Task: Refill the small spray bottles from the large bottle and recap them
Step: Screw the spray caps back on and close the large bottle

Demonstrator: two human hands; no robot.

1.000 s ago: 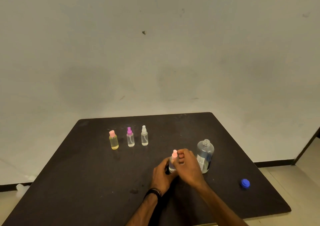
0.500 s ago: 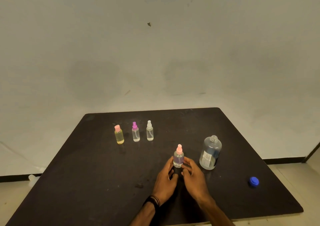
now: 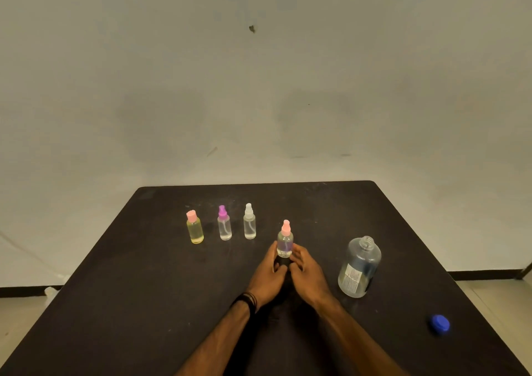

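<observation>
Four small bottles capped, big bottle open

Four small spray bottles stand upright on the bench [image 3: 144, 289], each with its top on. The pink-topped spray bottle [image 3: 285, 241] sits near the middle, with liquid in it, between the left hand [image 3: 269, 275] and the right hand [image 3: 306, 272]; the fingertips of both seem to grasp it low on its sides, though how firmly I cannot tell. At about 10 o'clock from it stands a row of three: the yellow bottle [image 3: 195, 227], the purple-topped bottle [image 3: 224, 223] and the white-topped bottle [image 3: 249, 222], all well apart from the hands.

By my judgement the refilling is mostly done, and this bottle is being set down recapped. What seems left is closing the large bottle [image 3: 359, 267], which stands uncapped at 3 o'clock from the hands, partly full. Its blue cap [image 3: 440, 324] lies at 4 o'clock near the bench edge. Nothing blocks the way to either, but an open bottle so near the right forearm could be knocked over.
</observation>
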